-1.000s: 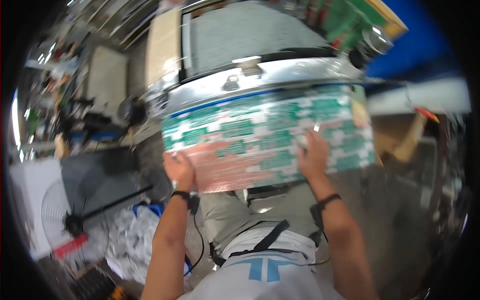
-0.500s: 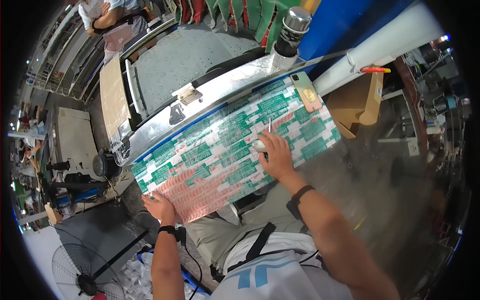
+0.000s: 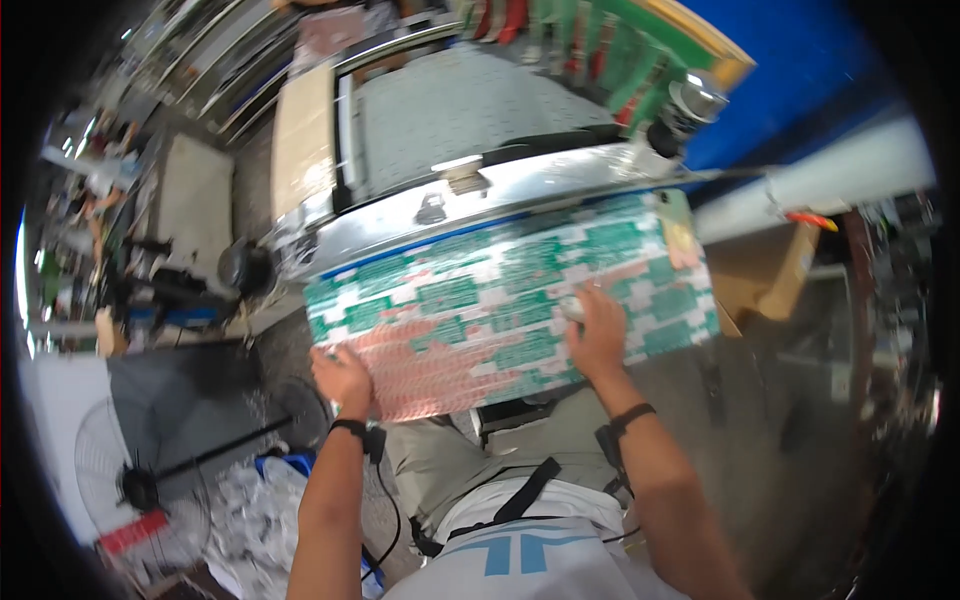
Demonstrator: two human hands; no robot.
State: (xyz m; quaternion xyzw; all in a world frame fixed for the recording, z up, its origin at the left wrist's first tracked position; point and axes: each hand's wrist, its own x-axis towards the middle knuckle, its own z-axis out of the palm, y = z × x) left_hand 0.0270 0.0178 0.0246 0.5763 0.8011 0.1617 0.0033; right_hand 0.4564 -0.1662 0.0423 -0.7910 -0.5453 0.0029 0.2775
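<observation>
A flat rectangular board covered with green, white and red printed tape lies in front of me. My left hand rests at its near left corner, fingers slightly apart. On the right half of the board, my right hand is closed around a small tool with a rounded whitish handle. Motion blur hides most of that tool's thin metal shaft. A phone in a pale green and pink case lies at the board's far right corner.
Beyond the board runs a shiny metal edge in front of a grey panel. A dark bottle with a silver lid stands at the far right. Cardboard is on the right; a black fan and plastic bags are lower left.
The whole view has turned, so the board looks more level and sits farther right. Both hands keep about the same places on it. The tool's shaft, distinct before, is now blurred.
</observation>
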